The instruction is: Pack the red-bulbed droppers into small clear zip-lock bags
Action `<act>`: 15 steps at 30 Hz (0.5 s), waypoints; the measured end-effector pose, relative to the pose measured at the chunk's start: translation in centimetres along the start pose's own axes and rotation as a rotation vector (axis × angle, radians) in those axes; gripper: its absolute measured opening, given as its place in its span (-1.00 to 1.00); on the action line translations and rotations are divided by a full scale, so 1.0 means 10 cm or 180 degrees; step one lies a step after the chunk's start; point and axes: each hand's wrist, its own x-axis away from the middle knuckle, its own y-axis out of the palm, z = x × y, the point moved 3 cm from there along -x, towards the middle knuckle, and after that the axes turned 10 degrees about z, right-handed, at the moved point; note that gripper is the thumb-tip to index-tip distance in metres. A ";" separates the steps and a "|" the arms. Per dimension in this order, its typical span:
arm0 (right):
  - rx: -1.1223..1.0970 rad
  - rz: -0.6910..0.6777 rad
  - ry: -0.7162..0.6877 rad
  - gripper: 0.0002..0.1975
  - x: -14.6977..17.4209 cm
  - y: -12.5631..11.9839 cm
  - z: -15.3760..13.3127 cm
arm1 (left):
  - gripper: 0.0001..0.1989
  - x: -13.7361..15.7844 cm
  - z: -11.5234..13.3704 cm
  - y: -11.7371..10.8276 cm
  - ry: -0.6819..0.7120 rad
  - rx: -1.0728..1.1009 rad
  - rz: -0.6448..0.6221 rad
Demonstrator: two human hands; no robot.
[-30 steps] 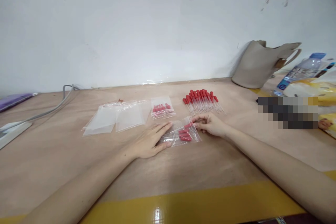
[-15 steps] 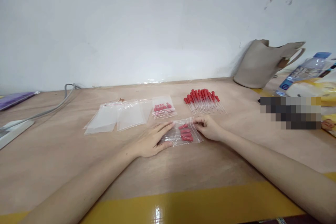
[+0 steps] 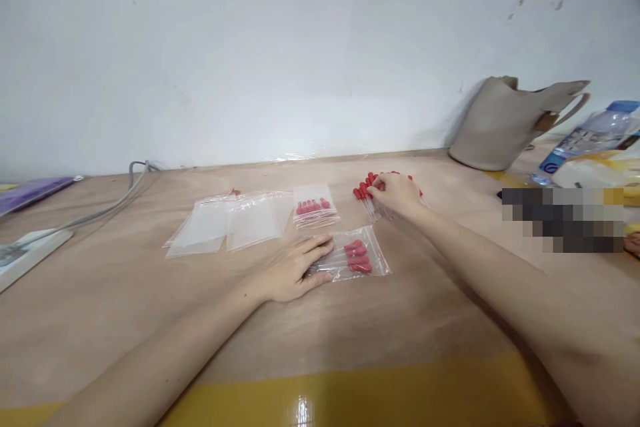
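My left hand (image 3: 295, 270) lies with fingers spread on a clear zip bag (image 3: 340, 273), pressing its left end to the table. Inside the bag, several droppers with red rubber bulbs (image 3: 358, 257) lie side by side, bulbs toward the right end. My right hand (image 3: 397, 195) is over the pile of red-bulbed droppers (image 3: 361, 192) behind the bag. Its thumb and forefinger pinch at a red bulb, and the hand covers much of the pile.
Behind my left hand are a stack of filled bags (image 3: 315, 207) and flat clear bags (image 3: 200, 227). A power strip (image 3: 35, 250) with a grey cable sits left. A grey bag (image 3: 493, 127) and a water bottle (image 3: 583, 140) stand at the back right.
My right hand has let go of the zip bag's right end and moved back to the dropper pile. The left hand stays on the bag, whose droppers now lie closer together.
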 end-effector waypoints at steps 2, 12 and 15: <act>0.0334 -0.0096 0.0069 -0.71 -0.06 0.08 -0.10 | -0.46 0.00 0.01 0.00 0.0029 -0.0014 0.0005; 0.0393 -0.0285 0.0526 -0.74 -0.12 0.19 -0.19 | -0.47 -0.01 0.04 -0.02 0.0054 -0.0102 -0.0017; -0.0034 -0.0146 0.0494 -0.80 -0.11 0.08 -0.15 | -0.47 -0.01 0.03 -0.02 0.0029 -0.0060 -0.0013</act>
